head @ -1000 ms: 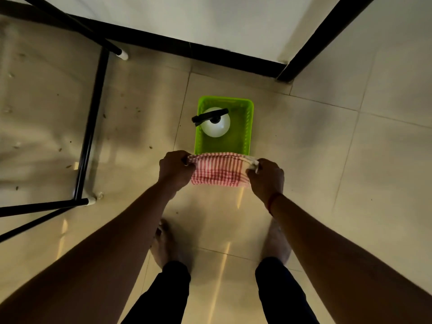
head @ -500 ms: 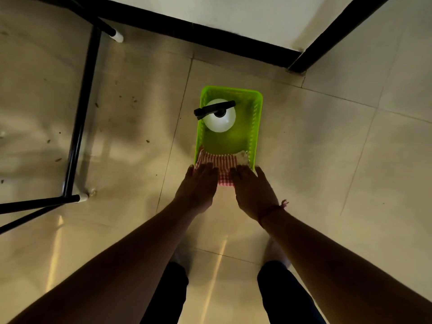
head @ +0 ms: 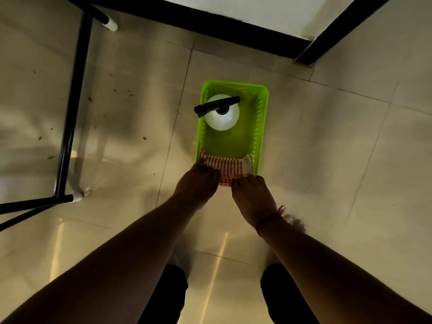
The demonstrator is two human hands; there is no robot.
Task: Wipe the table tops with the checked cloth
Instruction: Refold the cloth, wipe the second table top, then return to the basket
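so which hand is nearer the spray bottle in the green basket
Left, narrowly. The left hand rests on the checked cloth at the basket's near-left corner, below the spray bottle. The right hand sits at the near-right, slightly further back.

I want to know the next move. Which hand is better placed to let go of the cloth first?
Probably the right hand: only its fingertips touch the cloth at the basket edge, while the left hand covers the cloth's corner.

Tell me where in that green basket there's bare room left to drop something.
Inside the green basket, the free patch is the bare middle floor, bordered by the white spray bottle at the far end and the checked cloth at the near end. The near end is crowded: the left hand and right hand are on the cloth.
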